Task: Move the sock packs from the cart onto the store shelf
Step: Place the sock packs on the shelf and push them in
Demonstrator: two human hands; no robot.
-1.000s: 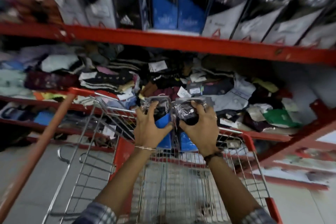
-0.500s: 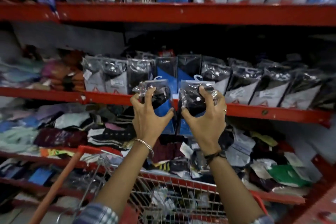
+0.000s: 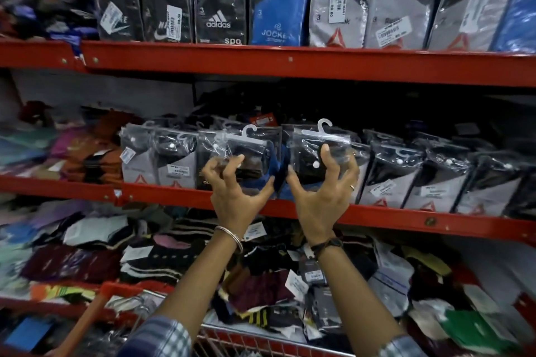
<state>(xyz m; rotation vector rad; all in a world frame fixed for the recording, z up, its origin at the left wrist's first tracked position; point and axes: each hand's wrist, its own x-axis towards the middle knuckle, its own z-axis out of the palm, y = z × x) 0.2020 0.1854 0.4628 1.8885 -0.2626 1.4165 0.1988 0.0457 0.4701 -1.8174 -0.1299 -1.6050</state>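
Observation:
Two clear-wrapped sock packs with white hanger hooks stand side by side on the middle red shelf [image 3: 406, 219], in a row of similar packs. The left pack [image 3: 246, 148] holds dark and blue socks, and so does the right pack [image 3: 307, 151]. My left hand [image 3: 237, 197] is just in front of the left pack, its fingers curled and spread apart. In front of the right pack, my right hand [image 3: 322, 197] has splayed fingers and its index fingertip rests against the wrap. Neither hand is closed around a pack. The wire cart [image 3: 232, 339] is below my forearms.
The top shelf [image 3: 290, 65] carries tall upright sock packs. Loose socks and tagged pairs are heaped on the lower shelf [image 3: 362, 284]. Folded coloured socks are piled at the left of the middle shelf [image 3: 58, 185]. The cart's orange handle [image 3: 84, 324] is at lower left.
Both hands lifted the two packs from over the cart up to the middle shelf. The packs now stand in the row and the fingers have loosened from them.

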